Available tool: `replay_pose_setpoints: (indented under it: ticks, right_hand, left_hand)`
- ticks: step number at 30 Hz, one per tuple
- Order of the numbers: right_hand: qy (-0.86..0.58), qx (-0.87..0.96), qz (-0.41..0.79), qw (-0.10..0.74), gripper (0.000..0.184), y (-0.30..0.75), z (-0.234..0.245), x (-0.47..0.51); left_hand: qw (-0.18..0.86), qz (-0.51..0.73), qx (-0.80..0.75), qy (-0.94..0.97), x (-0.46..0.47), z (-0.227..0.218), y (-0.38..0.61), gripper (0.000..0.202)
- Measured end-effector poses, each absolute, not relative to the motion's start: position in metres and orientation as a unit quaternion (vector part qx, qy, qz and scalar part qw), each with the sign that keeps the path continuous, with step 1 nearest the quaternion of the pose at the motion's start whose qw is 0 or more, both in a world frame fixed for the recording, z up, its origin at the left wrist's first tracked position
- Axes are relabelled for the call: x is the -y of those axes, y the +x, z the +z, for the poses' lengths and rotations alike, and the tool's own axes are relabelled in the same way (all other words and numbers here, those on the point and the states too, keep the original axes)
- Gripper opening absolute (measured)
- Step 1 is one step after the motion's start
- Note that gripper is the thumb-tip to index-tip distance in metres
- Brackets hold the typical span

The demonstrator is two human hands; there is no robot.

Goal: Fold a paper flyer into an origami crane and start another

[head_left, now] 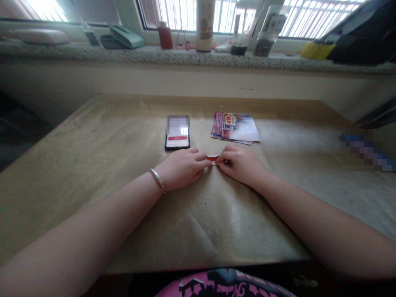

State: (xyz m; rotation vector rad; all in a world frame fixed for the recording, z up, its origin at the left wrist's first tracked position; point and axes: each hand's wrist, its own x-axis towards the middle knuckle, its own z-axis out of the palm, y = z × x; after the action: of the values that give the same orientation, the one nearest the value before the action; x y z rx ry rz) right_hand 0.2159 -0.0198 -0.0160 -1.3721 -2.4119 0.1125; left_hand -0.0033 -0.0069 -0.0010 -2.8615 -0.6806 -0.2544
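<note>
Left hand [185, 166] and right hand [244, 164]: fingers narrowed on one small red-and-white slip [212, 158], probably paper, between them at the counter [154, 231]. Step, as judged: working its edge; next move calls for steady pinching. Beyond: phone [177, 138], stacked cards [243, 128].

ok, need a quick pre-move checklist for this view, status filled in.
1. Left hand at the small red piece: ok, fingers at its left end.
2. Right hand at the piece: ok, fingertips pinched at its right end.
3. Whole piece visible: not ok, fingers cover its ends.
4. Grip firm: cannot tell.
5. Printed sheets apart from right hand: ok, gap visible.
6. Phone apart from left hand: cannot tell, very close in this view.
</note>
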Motion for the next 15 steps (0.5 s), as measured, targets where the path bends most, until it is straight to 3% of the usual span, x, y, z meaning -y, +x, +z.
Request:
replay_pose_setpoints:
  ticks: [15]
  right_hand:
    - [-0.524, 0.83, 0.053, 0.182, 0.016, 0.2106, -0.0125, 0.0224]
  left_hand:
    - [0.103, -0.081, 0.224, -0.966, 0.0083, -0.002, -0.0022, 0.029]
